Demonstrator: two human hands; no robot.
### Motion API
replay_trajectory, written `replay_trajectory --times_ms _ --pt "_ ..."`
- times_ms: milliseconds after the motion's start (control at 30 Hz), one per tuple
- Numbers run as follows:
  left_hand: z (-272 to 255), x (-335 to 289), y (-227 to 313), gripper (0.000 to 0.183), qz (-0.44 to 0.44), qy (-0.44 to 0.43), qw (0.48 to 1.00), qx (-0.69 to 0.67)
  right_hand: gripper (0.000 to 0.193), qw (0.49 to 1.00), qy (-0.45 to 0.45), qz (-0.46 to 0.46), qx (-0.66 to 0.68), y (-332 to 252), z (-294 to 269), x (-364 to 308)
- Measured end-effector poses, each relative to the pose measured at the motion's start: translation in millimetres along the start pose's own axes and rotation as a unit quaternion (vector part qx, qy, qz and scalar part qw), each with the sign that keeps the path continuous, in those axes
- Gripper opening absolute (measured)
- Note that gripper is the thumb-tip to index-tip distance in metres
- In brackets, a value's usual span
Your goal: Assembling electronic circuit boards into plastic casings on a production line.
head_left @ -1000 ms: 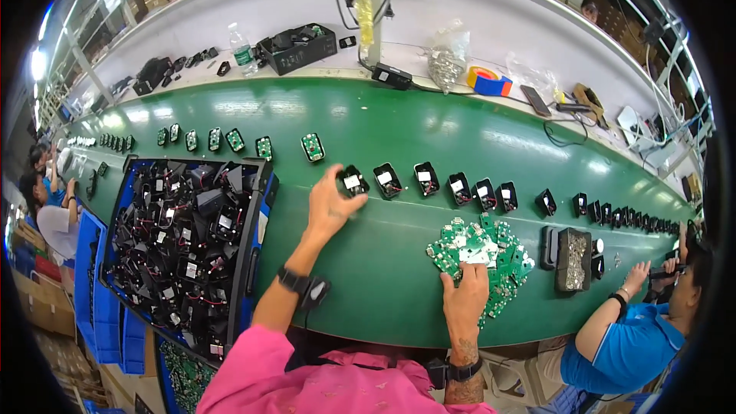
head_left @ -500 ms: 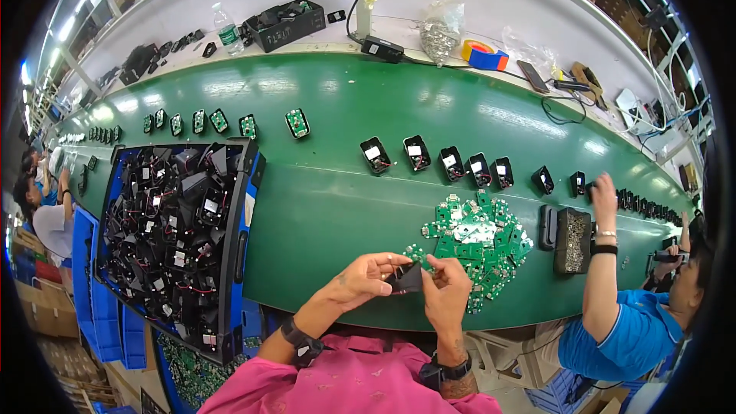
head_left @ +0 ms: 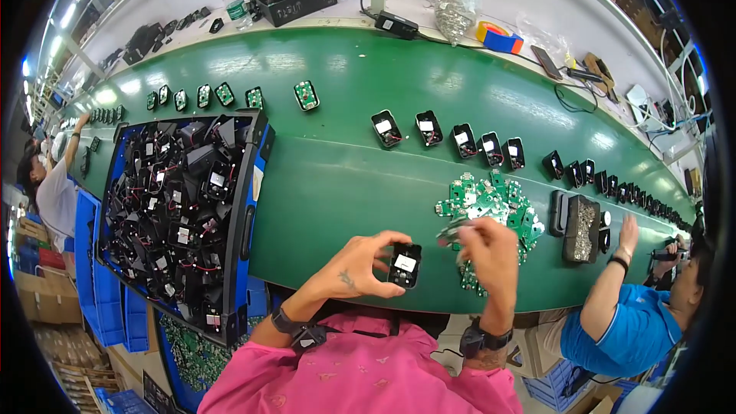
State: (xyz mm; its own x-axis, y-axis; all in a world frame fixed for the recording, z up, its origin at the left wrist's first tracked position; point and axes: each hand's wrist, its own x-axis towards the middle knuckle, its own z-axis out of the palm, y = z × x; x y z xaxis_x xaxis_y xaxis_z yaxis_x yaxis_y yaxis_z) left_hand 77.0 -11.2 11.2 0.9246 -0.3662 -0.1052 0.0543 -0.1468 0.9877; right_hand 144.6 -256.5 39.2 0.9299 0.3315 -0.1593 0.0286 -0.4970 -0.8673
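My left hand (head_left: pixel 354 267) grips a small black plastic housing (head_left: pixel 405 267) by its edges, thumb below and fingers above. The housing's open side faces up, showing a white rectangular patch inside. To its right, my right hand (head_left: pixel 494 254) is raised at the near edge of a pile of green circuit boards (head_left: pixel 491 203). A blurred green circuit board (head_left: pixel 452 231) is pinched at its fingertips, apart from the housing.
A blue-edged black bin (head_left: pixel 257 176) full of black housings stands on the left. Rows of housings (head_left: pixel 464 140) cross the green bench (head_left: pixel 330 184). A box of small metal parts (head_left: pixel 583 230) stands at right, near a co-worker in a blue shirt (head_left: pixel 644 326).
My hands have come apart. The left has turned the housing open side up; the right has moved right with a circuit board. The co-worker's hand at right has come nearer.
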Motion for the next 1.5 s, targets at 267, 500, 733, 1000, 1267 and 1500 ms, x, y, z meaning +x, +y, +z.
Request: replay_trajectory --times_ms 267,500,733,1000,1267,1500 --pt "7 5 6 0.076 -0.047 0.064 0.994 -0.077 0.022 0.898 0.038 0.027 0.437 -10 36 -46" --pt "11 5 10 0.078 -0.036 0.054 0.997 -0.052 0.022 0.912 -0.003 0.056 0.406 -5 48 -43" --pt "24 6 5 0.076 0.005 0.082 0.995 -0.061 0.028 0.957 0.062 0.034 0.283 3 61 -42" --pt "31 10 -6 0.054 -0.034 0.102 0.962 -0.25 0.028 0.981 0.164 -0.077 0.071 -2 71 -43" --pt "34 10 -12 0.051 -0.005 0.09 0.976 -0.199 0.014 0.981 0.088 -0.097 0.144 -8 71 -41" --pt "44 6 5 0.057 -0.001 0.152 0.968 -0.201 0.011 0.948 0.103 -0.047 0.299 -11 77 -45"
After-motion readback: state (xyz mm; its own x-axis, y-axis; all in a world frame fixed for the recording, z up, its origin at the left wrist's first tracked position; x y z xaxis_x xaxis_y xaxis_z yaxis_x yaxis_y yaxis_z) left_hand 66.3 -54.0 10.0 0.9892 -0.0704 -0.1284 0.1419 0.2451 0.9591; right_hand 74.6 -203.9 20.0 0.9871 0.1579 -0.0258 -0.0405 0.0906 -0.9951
